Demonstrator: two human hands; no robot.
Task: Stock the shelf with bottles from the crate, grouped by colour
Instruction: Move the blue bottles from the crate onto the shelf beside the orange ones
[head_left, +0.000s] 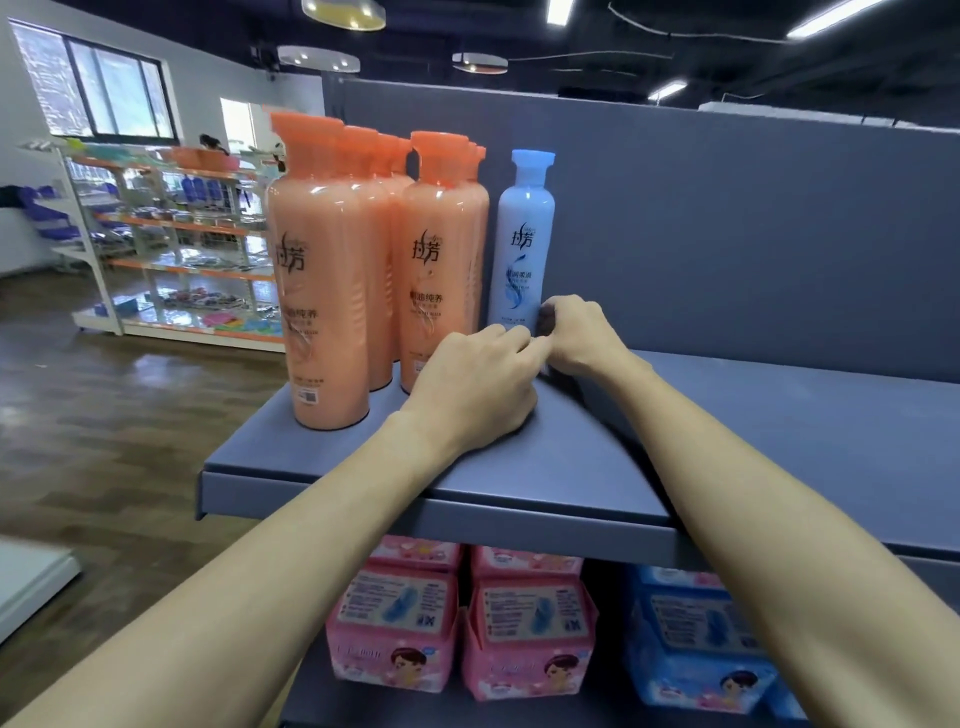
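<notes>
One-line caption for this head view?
Both hands at the base of a blue bottle beside orange bottles.

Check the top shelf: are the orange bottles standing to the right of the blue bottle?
No: the orange bottles stand left of the blue bottle.

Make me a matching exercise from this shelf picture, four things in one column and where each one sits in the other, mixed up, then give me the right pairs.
Things:
1. orange bottles
2. blue bottle
3. pink packs
4. blue packs

Places:
A. lower shelf, right of the pink ones
B. top shelf, left end, in rows
C. lower shelf, under the top shelf's front edge
D. top shelf, upright, just right of the orange group, both hands at its base

Pairs: 1-B, 2-D, 3-C, 4-A
</notes>
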